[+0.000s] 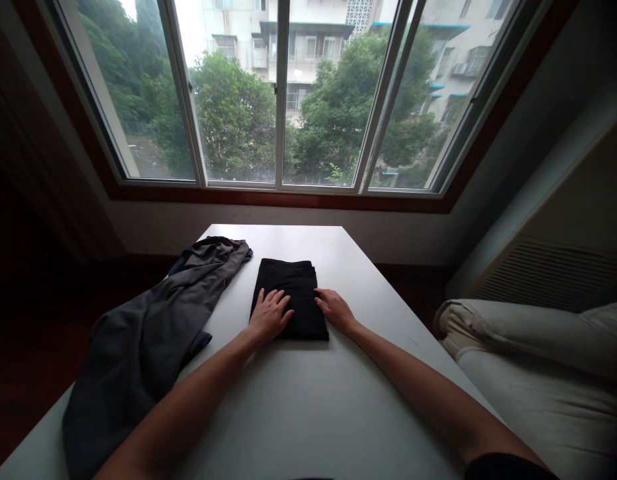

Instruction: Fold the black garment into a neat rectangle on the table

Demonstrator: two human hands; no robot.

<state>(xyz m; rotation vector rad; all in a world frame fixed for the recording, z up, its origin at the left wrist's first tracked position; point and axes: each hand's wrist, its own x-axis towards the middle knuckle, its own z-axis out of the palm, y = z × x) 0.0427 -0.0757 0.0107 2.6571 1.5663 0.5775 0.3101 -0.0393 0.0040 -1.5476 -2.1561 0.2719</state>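
A black garment [299, 319], folded into a neat rectangle, lies flat on the white table [308, 400]. My left hand [269, 315] rests on its left part, palm down with the fingers spread. At the garment's right edge is my right hand [335, 309], its fingers stretched toward the cloth and the tips touching the edge. The fingers of that hand are slightly apart, and no cloth shows gripped in them. To the left of the folded garment, a dark grey garment [153, 333] lies loose and crumpled, with dark blue parts showing at its edges.
The grey garment runs along the table's left side, partly behind my left forearm. Beyond the table's far edge is a wall with a wide sliding window [278, 190]. Pale, cushion-like upholstery [528, 347] stands close to the table's right side.
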